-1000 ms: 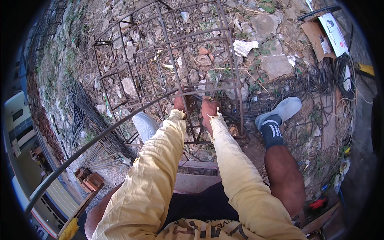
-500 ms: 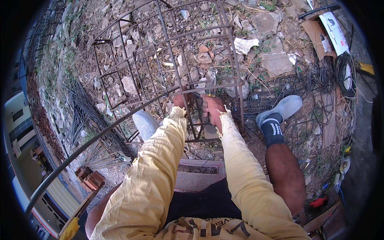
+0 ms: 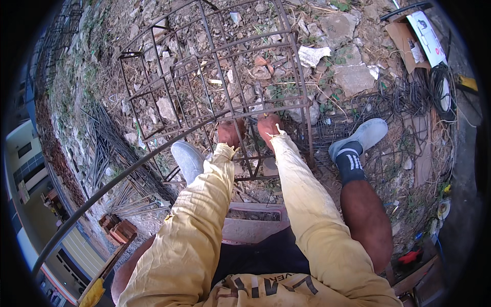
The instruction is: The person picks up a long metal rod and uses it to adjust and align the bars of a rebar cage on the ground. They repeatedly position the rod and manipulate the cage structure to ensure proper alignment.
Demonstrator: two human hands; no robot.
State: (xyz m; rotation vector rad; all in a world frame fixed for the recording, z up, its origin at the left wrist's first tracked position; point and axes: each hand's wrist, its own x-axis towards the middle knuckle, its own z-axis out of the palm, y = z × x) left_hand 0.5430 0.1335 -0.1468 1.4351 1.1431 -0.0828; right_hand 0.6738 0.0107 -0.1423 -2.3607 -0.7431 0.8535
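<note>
A cage of brown, rusty steel bars [image 3: 217, 61] stands before me, tied from long rods and square rings. My left hand [image 3: 231, 133] is closed at its near side, beside an upright bar; its fingertips are hidden, and I cannot make out what they hold. Just to its right, my right hand [image 3: 268, 127] is closed too, below a crossing bar. A slim metal hand tool [image 3: 262, 98] sticks out ahead of the right fist, past that bar; its kind is not clear. One long bar [image 3: 123, 171] runs from the cage toward the lower left.
Rubble and broken stone slabs [image 3: 353, 77] cover the ground. Cut rods [image 3: 105, 140] lie in a heap at left, near bricks [image 3: 121, 231]. Tangled wire [image 3: 409, 97] and an opened carton [image 3: 427, 41] are at right. Below my arms is a pinkish frame-like piece [image 3: 240, 231].
My right hand has turned and moved slightly left and up, with the tool now pointing more straight ahead. The left hand has rolled, showing more of its back. The cage has stayed put.
</note>
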